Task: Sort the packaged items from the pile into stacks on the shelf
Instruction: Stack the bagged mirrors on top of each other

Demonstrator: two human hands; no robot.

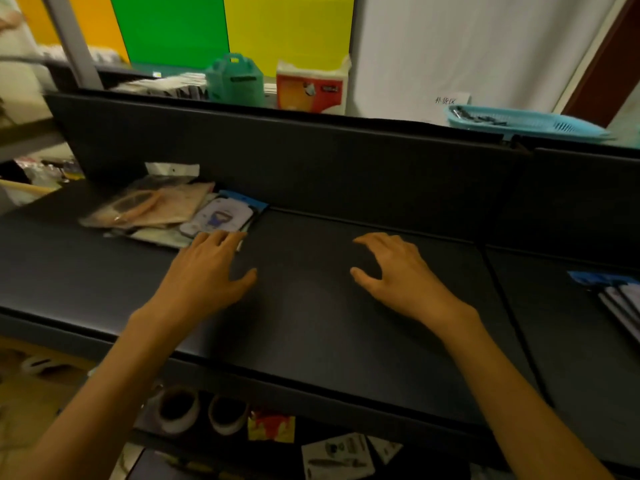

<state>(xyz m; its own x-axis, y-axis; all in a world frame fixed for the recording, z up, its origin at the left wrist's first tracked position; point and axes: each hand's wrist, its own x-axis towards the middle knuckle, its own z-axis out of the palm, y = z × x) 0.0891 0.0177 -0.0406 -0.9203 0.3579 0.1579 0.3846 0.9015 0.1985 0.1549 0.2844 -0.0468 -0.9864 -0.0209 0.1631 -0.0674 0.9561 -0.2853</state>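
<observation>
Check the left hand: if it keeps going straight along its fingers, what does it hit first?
Likely the pile of packaged items: the left hand points up-left, fingertips at the pile's near edge. Whether they already touch is unclear.

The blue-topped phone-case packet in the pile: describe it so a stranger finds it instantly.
Start at the black shelf and find the pile of packets at its back left. The phone-case packet lies at the pile's right edge, just beyond the left hand. Only it has a blue header; its neighbours look tan or clear.
</observation>
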